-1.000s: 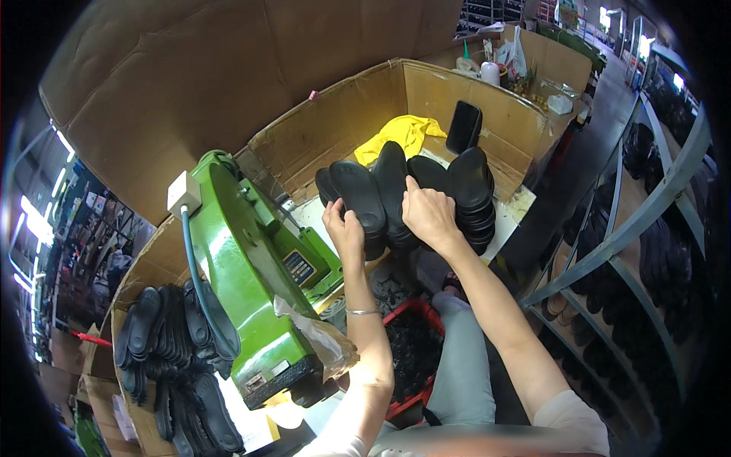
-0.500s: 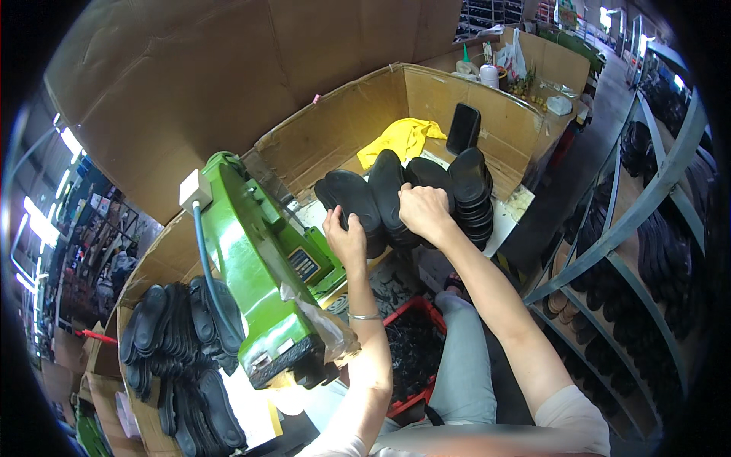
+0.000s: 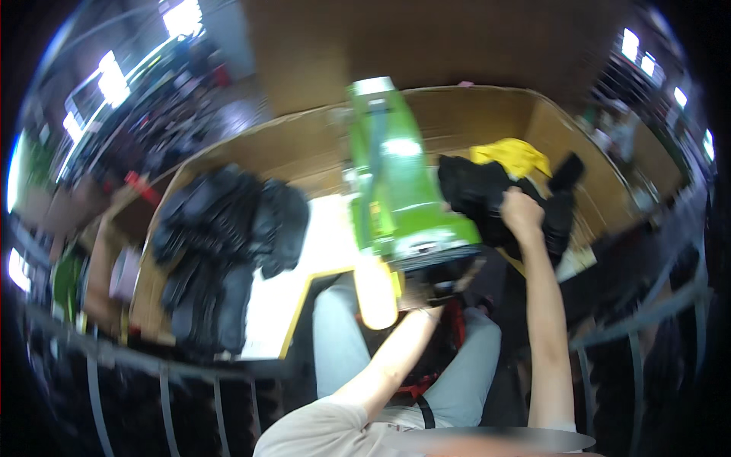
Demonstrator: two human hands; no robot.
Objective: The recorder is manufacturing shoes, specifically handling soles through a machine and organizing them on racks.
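Note:
My right hand (image 3: pixel 523 212) is closed at the stacks of black shoe soles (image 3: pixel 476 183) on the right, its fingers apparently round the edge of one; blur hides the exact grip. My left forearm (image 3: pixel 396 350) reaches up behind the dark front end of the green machine (image 3: pixel 407 186), which hides that hand. Whatever the left hand touches cannot be seen. To the machine's left lies another pile of black soles (image 3: pixel 221 221).
Cardboard walls (image 3: pixel 304 126) surround the work table. A yellow cloth (image 3: pixel 510 156) and a black upright object (image 3: pixel 566 173) stand behind the right-hand soles. A pale rounded bar (image 3: pixel 375 293) hangs beside the machine's front. Metal racks (image 3: pixel 647 316) flank me.
My view has swung left, blurring the picture. My left hand has left the right-hand soles and gone behind the machine's front end. My right hand stays at the soles.

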